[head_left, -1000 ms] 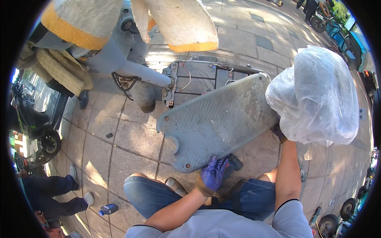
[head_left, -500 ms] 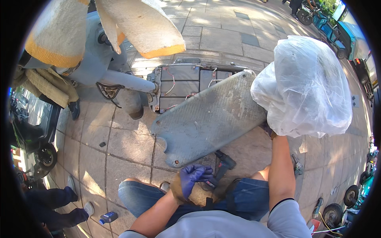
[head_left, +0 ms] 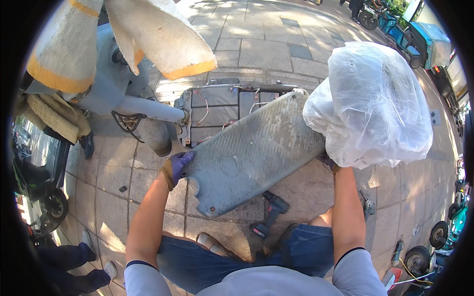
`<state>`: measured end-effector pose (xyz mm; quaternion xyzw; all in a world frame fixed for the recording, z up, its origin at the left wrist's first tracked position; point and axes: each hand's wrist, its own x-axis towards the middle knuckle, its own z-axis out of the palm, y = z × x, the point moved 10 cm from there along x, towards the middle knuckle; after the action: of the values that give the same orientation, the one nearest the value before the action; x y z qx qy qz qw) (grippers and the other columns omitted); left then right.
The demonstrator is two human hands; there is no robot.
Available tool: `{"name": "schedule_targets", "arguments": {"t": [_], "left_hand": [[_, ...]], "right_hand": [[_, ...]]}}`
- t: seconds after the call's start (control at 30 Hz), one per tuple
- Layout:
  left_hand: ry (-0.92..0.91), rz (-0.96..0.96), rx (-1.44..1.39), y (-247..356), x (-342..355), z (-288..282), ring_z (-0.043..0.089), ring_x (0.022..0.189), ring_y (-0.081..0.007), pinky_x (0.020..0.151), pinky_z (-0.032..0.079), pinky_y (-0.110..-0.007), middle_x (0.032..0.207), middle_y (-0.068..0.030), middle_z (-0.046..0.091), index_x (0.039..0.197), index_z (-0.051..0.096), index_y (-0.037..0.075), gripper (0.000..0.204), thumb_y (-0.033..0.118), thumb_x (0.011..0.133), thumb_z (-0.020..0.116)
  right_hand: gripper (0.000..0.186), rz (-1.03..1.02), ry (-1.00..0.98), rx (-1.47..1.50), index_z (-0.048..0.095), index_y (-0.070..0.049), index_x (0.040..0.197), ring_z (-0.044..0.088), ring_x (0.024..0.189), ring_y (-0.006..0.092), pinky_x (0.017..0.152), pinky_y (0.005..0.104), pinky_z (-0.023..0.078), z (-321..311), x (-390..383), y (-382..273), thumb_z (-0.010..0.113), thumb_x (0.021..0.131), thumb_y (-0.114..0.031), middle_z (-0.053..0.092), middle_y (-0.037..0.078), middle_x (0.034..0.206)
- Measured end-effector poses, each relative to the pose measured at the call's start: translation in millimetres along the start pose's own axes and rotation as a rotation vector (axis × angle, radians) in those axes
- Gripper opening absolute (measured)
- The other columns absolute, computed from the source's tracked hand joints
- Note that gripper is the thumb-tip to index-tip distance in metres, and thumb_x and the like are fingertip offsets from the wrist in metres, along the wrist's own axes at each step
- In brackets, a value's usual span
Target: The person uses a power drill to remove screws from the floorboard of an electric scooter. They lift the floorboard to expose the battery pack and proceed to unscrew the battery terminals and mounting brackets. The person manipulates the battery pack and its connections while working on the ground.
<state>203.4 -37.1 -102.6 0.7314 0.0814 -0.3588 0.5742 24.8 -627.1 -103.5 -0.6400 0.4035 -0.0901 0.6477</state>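
A long grey ribbed footboard panel (head_left: pixel 256 148) with screw holes and notched corners lies slantwise in front of me, partly over an open battery bay. Purple-gloved, my left hand (head_left: pixel 176 169) grips the panel's left end, its fingers at the edge. My right hand (head_left: pixel 330 162), in a dark glove, is at the panel's right edge; the plastic-wrapped seat (head_left: pixel 380 106) and the panel hide most of its fingers. Grey batteries (head_left: pixel 215 112) with white and red wires show in the bay beyond the panel. Below the panel, a cordless drill (head_left: pixel 270 213) lies on the paving near my knees.
At left stands the scooter's grey front body (head_left: pixel 106 98), draped with a white and yellow cloth (head_left: pixel 163 42). A person's legs (head_left: pixel 66 259) are at lower left. Another tool (head_left: pixel 367 203) lies right of my arm. Parked vehicles (head_left: pixel 418 259) line the right side.
My left hand has moved from above the drill, forward and left, onto the panel's left end. My right hand stays at the right edge. The view has shifted slightly.
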Motion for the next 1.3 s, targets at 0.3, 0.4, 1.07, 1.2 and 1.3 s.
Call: {"name": "schedule_targets", "arguments": {"t": [0.3, 0.4, 1.07, 1.2, 1.3], "left_hand": [[-0.244, -0.216, 0.26, -61, -71, 40, 0.074, 0.078, -0.0223, 0.072, 0.066, -0.036, 0.095, -0.0158, 0.072, 0.115, 0.065, -0.011, 0.066, 0.051, 0.096, 0.077], [-0.364, -0.38, 0.205, -80, -98, 81, 0.075, 0.083, -0.0218, 0.076, 0.066, -0.034, 0.1, -0.0163, 0.073, 0.123, 0.063, -0.012, 0.068, 0.048, 0.095, 0.079], [-0.329, -0.225, 0.417, -97, -67, -39, 0.076, 0.087, -0.0234, 0.076, 0.064, -0.037, 0.099, -0.017, 0.077, 0.117, 0.07, -0.009, 0.056, 0.04, 0.093, 0.084], [-0.185, -0.097, 0.648, -95, -48, -144, 0.073, 0.085, -0.0226, 0.078, 0.061, -0.038, 0.101, -0.0144, 0.076, 0.121, 0.07, -0.007, 0.059, 0.037, 0.087, 0.088], [-0.138, -0.088, 0.74, -102, -43, -203, 0.072, 0.088, -0.0232, 0.079, 0.058, -0.039, 0.101, -0.0146, 0.077, 0.124, 0.071, -0.004, 0.058, 0.035, 0.086, 0.089]], "right_hand": [[0.047, -0.175, 0.103, -0.012, 0.057, -0.012, 0.139, 0.064, 0.092, 0.022, 0.074, 0.0391, 0.061, -32, -6, -39, 0.069, 0.103, -0.039, 0.063, 0.01, 0.114], [0.047, -0.197, 0.094, -0.022, 0.057, -0.011, 0.14, 0.064, 0.095, 0.0221, 0.076, 0.0392, 0.061, -44, -11, -46, 0.069, 0.103, -0.038, 0.064, 0.01, 0.116], [0.054, 0.005, -0.171, -0.06, 0.062, -0.01, 0.134, 0.071, 0.086, 0.0205, 0.073, 0.0406, 0.066, 63, -110, -20, 0.078, 0.096, -0.045, 0.07, 0.007, 0.116], [0.058, 0.283, -0.317, -0.077, 0.061, 0.001, 0.122, 0.075, 0.08, 0.0213, 0.071, 0.0347, 0.065, 126, -149, 23, 0.078, 0.096, -0.048, 0.073, 0.013, 0.103], [0.056, 0.446, -0.403, -0.071, 0.062, 0.002, 0.124, 0.075, 0.084, 0.0249, 0.074, 0.0368, 0.065, 166, -200, 68, 0.078, 0.097, -0.044, 0.072, 0.013, 0.106]]}}
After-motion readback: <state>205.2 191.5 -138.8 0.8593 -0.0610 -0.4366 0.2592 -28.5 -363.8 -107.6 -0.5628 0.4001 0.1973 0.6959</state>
